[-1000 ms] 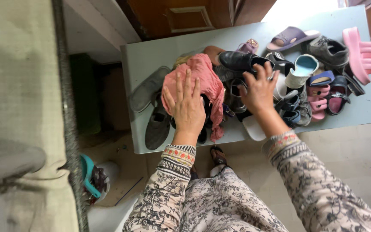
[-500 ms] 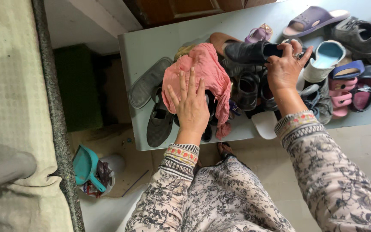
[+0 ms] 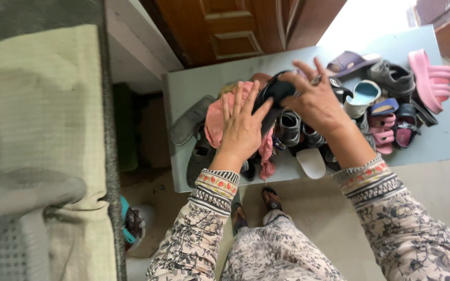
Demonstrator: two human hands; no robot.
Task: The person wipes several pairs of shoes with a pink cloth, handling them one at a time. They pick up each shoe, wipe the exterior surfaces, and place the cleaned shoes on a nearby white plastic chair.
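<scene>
The right hand (image 3: 316, 101) was closed on a black leather shoe (image 3: 272, 99), the fingers (image 3: 304, 67) curled over its top and the thumb seemingly underneath, so that the shoe hung lifted clear of the heap, probably because that was the only way to free it from the tangle below. The left hand (image 3: 241, 127) was open, fingers (image 3: 238, 101) spread flat, its thumb touching the side of the same shoe and its palm over a crumpled pink cloth (image 3: 215, 117); it looked to me as though it steadied the cloth and the pile while the other hand pulled.

Just under both sets of fingers lay the jumble of footwear: dark strapped sandals (image 3: 290, 127) beneath the right wrist, and a white sole (image 3: 311, 162) jutting over the near edge. Left of the left fingers, a grey flat slipper (image 3: 189, 120) lay apart from the heap, with a dark grey shoe (image 3: 200, 161) below it. Beyond the right fingertips sat a purple slide sandal (image 3: 351, 61), a pale blue and white slipper (image 3: 361, 96), a grey sneaker (image 3: 394, 77) and, furthest out, thick pink platform sandals (image 3: 430, 75).

All of it rested on a low grey-blue table (image 3: 444, 143) set against a brown wooden door (image 3: 235, 31). Far to the left hung a pale green woven cloth (image 3: 37, 130).
</scene>
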